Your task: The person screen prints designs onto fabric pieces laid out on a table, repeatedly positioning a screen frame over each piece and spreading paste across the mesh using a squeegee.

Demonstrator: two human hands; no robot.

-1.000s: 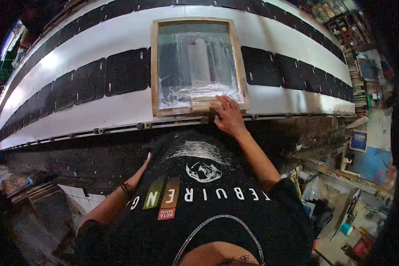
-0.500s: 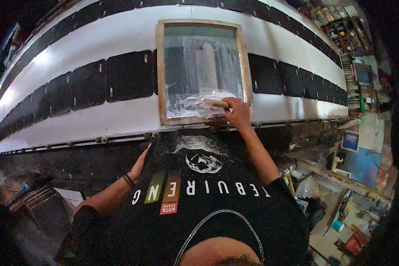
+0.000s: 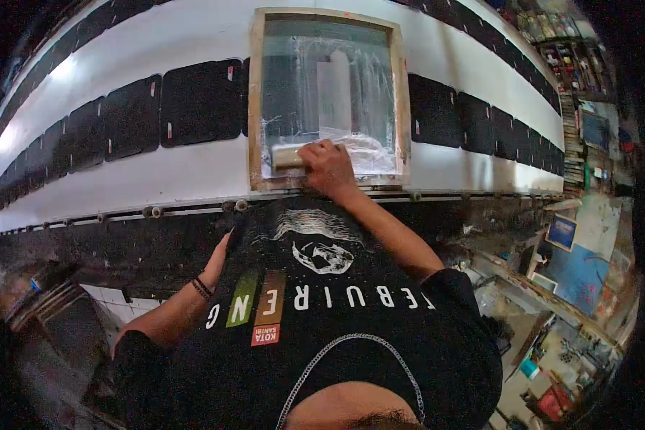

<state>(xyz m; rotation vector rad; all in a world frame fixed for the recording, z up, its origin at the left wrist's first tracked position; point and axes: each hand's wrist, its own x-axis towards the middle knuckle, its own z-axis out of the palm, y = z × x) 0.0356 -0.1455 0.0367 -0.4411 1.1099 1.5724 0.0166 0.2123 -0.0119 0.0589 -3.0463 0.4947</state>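
Right hand [image 3: 328, 168] grips the scraper [image 3: 288, 157] at the frame's [image 3: 256, 93] near left — keep pressure even. Left hand [image 3: 216, 264] — grasp cannot be told.

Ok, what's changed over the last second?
The right hand has carried the squeegee leftward along the near end of the framed screen, keeping its grip. Unchanged: the left hand low beside the black shirt, the screen between the black pieces.
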